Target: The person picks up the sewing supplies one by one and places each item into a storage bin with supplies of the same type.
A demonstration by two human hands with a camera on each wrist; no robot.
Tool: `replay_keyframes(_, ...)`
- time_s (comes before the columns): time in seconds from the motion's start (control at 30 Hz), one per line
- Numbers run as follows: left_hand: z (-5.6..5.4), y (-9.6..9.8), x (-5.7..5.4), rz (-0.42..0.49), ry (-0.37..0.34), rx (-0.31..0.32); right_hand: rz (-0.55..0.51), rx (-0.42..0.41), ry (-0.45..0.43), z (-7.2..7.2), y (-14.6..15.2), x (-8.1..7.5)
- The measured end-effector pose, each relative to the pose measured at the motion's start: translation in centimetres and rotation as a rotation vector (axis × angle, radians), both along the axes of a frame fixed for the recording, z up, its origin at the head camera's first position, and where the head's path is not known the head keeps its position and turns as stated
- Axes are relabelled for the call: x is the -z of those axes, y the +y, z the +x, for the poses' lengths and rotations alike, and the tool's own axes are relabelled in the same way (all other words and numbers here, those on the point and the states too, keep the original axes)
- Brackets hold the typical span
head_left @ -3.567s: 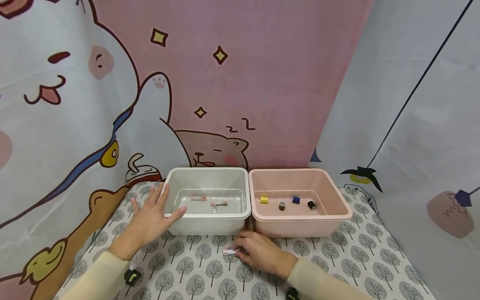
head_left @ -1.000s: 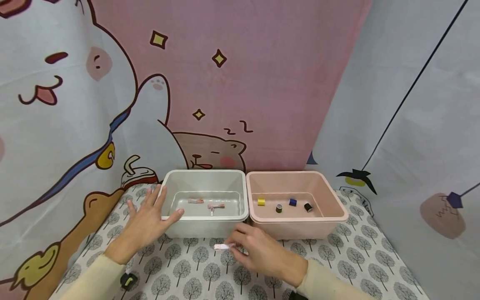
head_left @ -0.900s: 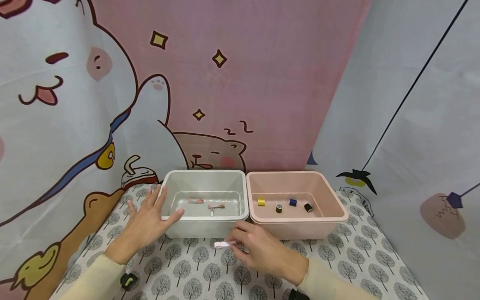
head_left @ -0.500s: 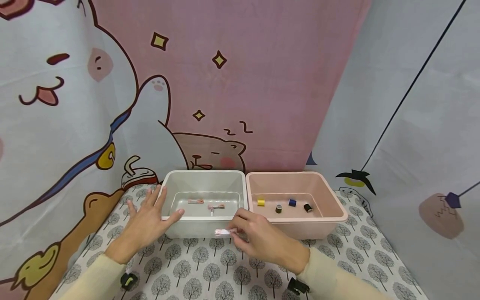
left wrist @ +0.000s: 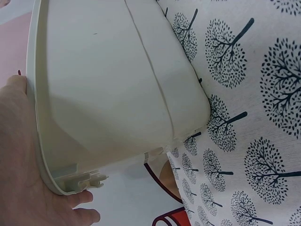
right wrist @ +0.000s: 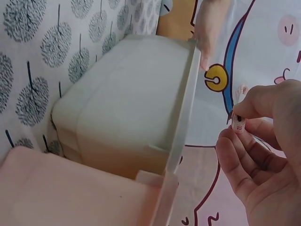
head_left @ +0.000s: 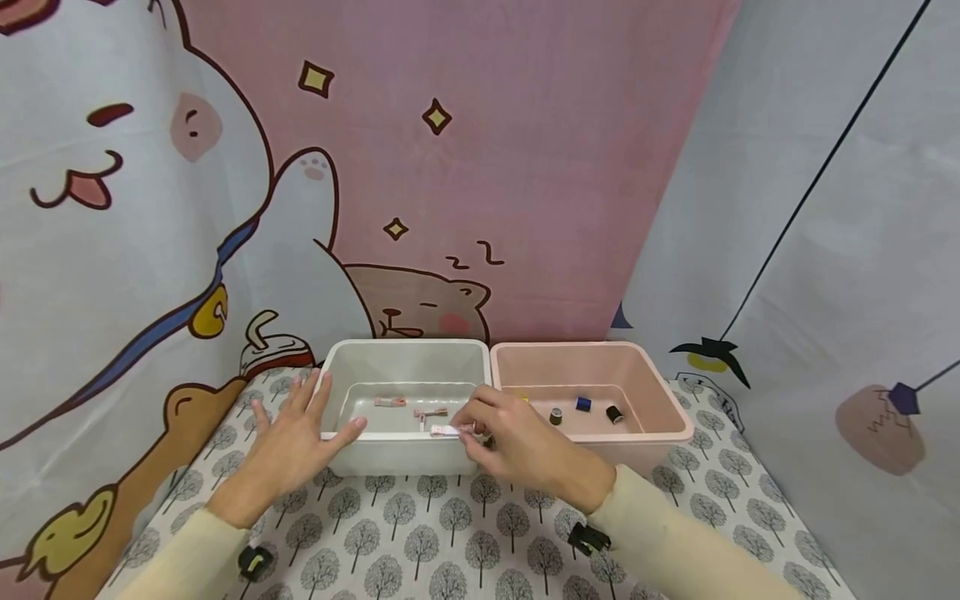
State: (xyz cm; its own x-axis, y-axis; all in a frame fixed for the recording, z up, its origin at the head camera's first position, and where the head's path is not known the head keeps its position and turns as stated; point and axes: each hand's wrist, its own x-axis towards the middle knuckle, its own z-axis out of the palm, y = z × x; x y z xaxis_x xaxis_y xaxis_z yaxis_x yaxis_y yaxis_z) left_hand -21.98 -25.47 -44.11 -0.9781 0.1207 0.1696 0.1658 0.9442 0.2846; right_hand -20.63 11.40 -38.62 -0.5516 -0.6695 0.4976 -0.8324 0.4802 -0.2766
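Note:
My right hand (head_left: 517,437) pinches a small folded tape measure (head_left: 445,431), white with reddish marks, at the front rim of the white bin (head_left: 405,454). In the right wrist view the tape measure (right wrist: 239,123) sits between thumb and fingertips, with printed figures on it. My left hand (head_left: 288,446) lies with spread fingers on the bin's left front corner. Inside the white bin are two small pinkish bundles, one (head_left: 389,402) farther back and one (head_left: 431,412) nearer the front.
Right beside the white bin stands a pink bin (head_left: 592,356). It holds thread spools: blue (head_left: 582,404), black (head_left: 614,414), a dark one (head_left: 556,416) and a yellow one mostly hidden by my right hand. A tree-print cloth (head_left: 420,542) covers the table; a printed curtain hangs behind.
My right hand has lifted the tape measure from the cloth in front of the bins up to the white bin's front rim. The left hand has stayed on the bin's corner.

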Motion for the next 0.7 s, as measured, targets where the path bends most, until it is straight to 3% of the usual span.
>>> replay_keyframes(0.2,0.0,0.1,-0.1,0.011,-0.008,0.001,-0.003,0.029,-0.034,-1.4,0.1,-0.9)
replay_keyframes(0.7,0.2,0.1,-0.2,0.008,-0.011,0.0,-0.002,0.055,0.057,-5.7,0.0,-2.3)
